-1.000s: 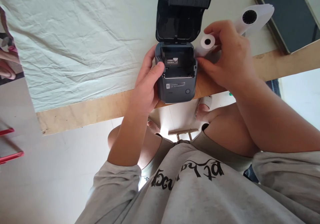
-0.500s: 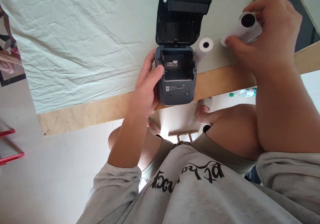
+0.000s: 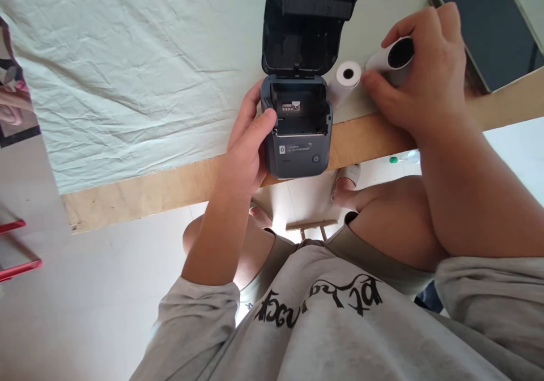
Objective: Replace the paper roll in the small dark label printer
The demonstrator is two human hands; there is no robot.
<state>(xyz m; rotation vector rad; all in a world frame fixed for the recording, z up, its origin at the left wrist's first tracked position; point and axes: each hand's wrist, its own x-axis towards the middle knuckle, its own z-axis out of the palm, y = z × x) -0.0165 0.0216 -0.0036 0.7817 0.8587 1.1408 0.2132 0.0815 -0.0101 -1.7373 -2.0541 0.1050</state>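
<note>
A small dark grey printer [image 3: 297, 137] stands at the table's front edge with its lid [image 3: 306, 21] swung up and its paper bay empty. My left hand [image 3: 246, 145] grips the printer's left side, thumb on its top rim. A white paper roll [image 3: 345, 79] lies just right of the printer. My right hand [image 3: 420, 86] is closed round a second roll with a dark hollow core [image 3: 393, 56], held low over the table beside the first roll.
A pale wrinkled cloth [image 3: 127, 63] covers the wooden table [image 3: 170, 185]. A dark tablet [image 3: 488, 24] lies at the far right. Someone else's hand [image 3: 12, 106] shows at the left edge. Red bars [image 3: 17, 245] stand at the lower left. My knees sit under the table.
My right hand left the small roll, took up the hollow-core roll near the tablet, and has carried it left and down towards the printer. The left hand has stayed on the printer.
</note>
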